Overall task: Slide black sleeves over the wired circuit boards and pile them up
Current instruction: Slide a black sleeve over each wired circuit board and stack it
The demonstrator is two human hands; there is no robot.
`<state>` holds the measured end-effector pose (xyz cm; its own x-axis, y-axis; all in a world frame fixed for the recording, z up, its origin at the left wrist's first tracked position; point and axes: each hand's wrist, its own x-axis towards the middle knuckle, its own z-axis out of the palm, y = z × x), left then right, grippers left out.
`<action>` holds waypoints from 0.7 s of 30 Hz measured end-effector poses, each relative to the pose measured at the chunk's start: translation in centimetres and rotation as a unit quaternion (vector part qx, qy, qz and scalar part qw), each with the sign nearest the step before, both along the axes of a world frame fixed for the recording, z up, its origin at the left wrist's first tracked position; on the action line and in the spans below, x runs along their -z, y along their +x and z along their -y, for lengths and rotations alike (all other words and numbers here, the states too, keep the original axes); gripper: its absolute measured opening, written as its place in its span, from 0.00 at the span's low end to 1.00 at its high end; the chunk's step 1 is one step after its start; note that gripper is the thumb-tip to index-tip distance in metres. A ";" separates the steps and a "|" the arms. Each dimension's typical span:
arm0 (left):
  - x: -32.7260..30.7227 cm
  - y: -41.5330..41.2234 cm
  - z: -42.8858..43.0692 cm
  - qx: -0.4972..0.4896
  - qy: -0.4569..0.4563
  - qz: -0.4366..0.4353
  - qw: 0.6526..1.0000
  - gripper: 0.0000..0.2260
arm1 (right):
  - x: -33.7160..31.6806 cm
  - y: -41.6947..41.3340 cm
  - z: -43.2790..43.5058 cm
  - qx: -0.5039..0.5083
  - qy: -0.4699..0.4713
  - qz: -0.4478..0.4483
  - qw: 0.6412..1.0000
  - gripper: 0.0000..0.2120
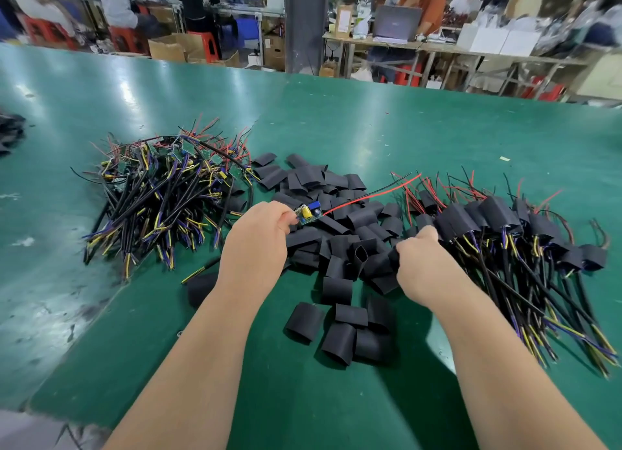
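**Circuit board (309,214) in left hand (259,234), black sleeve (393,259) in right hand (424,259)**

The left hand is curled, thumb & fingers pinching the circuit board by its near end. The board sticks out past the fingertips toward the upper right, component side up, w/ a yellow part and a blue part showing. A red wire (370,195) and a black wire (400,177) run from the board's far end up & right, over the loose sleeves (340,227).

The right hand is curled in a fist round the black sleeve. Only a sliver of it shows at the left side of the fingers, so its shape can't be told.

The hands are apart. The board is up-left of the held sleeve, w/ loose sleeves lying on the table btwn them. The right hand sits just beside the left edge of the sleeved pile (505,224); touching or not, can't tell.

The bare-board pile (161,194), a tangle of wires, lies left of the left hand, well apart from the sleeved pile. A few more loose sleeves lie nearer the person, btwn the forearms.

All of it is on the green table (370,120). In the bkgd, people sit at benches, blurred.
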<state>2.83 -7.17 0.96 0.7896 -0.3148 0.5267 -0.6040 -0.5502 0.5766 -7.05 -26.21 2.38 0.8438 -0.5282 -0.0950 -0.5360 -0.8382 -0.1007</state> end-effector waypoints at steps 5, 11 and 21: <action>0.2 0.2 0.0 -0.003 -0.004 0.009 1.000 0.09 | 0.4 0.9 -0.4 -0.045 0.057 0.024 0.997 0.16; 0.3 0.3 -0.2 -0.007 -0.016 0.032 0.999 0.08 | -0.9 4.4 1.3 -0.033 0.039 0.214 0.976 0.16; 0.2 0.4 -0.2 -0.004 -0.024 0.039 0.999 0.06 | -0.6 7.8 2.0 -0.111 -0.021 0.137 0.984 0.08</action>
